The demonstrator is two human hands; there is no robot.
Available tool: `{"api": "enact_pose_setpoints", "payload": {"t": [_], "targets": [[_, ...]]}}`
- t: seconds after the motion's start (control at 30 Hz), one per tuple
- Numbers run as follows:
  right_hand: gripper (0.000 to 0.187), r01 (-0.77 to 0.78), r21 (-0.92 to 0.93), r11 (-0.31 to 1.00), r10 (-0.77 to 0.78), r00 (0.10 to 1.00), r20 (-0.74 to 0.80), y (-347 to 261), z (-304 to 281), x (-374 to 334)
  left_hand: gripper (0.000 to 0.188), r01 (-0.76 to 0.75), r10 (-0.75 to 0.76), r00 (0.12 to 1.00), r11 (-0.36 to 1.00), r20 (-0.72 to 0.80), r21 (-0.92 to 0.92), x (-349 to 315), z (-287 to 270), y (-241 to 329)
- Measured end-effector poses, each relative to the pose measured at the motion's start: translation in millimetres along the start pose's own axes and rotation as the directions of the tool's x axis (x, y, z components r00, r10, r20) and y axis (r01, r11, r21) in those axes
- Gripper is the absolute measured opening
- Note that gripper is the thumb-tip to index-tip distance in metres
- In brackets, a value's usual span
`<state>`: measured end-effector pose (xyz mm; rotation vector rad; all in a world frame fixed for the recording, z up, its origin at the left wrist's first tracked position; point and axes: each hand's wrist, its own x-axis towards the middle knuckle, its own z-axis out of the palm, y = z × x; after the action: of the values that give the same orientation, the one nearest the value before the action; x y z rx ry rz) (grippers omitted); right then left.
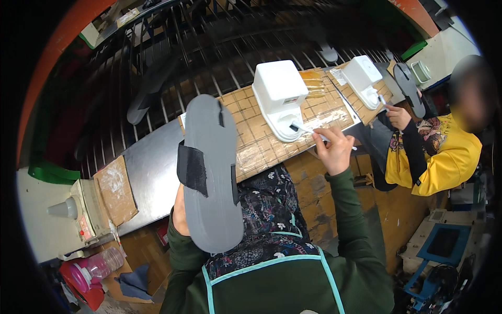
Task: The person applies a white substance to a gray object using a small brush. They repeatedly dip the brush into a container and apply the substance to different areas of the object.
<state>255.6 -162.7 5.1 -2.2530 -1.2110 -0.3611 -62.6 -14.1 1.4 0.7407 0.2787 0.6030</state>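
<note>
A grey sandal sole (215, 172) with black strap pieces at its sides is held up in front of me, its toe end pointing away. My left hand (180, 215) supports it from the left and underneath; most of its fingers are hidden behind the sole. My right hand (334, 150) pinches a thin brush (311, 131) with a white handle. The dark brush tip is in the small round opening at the base of a white dispenser (280, 83), which stands on the bench to the right of the sole.
Cardboard with a taped grid (256, 149) covers the bench. Behind it runs a rack of metal rods (178, 47), bearing another sole (146, 97). At right, a co-worker in a yellow top (444, 157) holds a brush at a second dispenser (361, 78). A bottle (104, 264) lies lower left.
</note>
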Motion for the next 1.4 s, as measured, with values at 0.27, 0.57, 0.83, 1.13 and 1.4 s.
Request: {"api": "enact_pose_setpoints", "payload": {"t": [0.27,0.57,0.83,1.13,1.4], "targets": [[0.006,0.143,-0.155,0.977,-0.151,0.988,-0.036,3.7,19.8,2.8,0.065,-0.217,0.307,0.949,0.802,-0.073,0.557,25.6,-0.1,-9.6],[0.019,-0.361,0.625,0.692,-0.009,0.861,0.508,-21.1,-11.7,3.5,0.11,-0.2,0.45,0.892,0.337,0.029,0.92,48.4,-9.2,-12.3],[0.015,-0.141,0.777,0.614,-0.185,0.931,0.314,-87.0,-19.0,-26.0,0.127,-0.253,0.495,0.844,0.026,0.208,0.967,45.9,-11.1,-3.9],[0.014,-0.061,0.663,0.746,-0.202,0.928,0.313,-99.6,-11.5,-26.1,0.142,-0.288,0.486,0.814,-0.137,0.317,0.948,40.1,-19.6,-4.9],[0.015,0.055,0.576,0.815,-0.236,0.94,0.245,-108.6,-2.6,-20.2,0.145,-0.261,0.457,0.841,-0.126,0.29,0.957,35.7,-15.8,-3.6]]}}
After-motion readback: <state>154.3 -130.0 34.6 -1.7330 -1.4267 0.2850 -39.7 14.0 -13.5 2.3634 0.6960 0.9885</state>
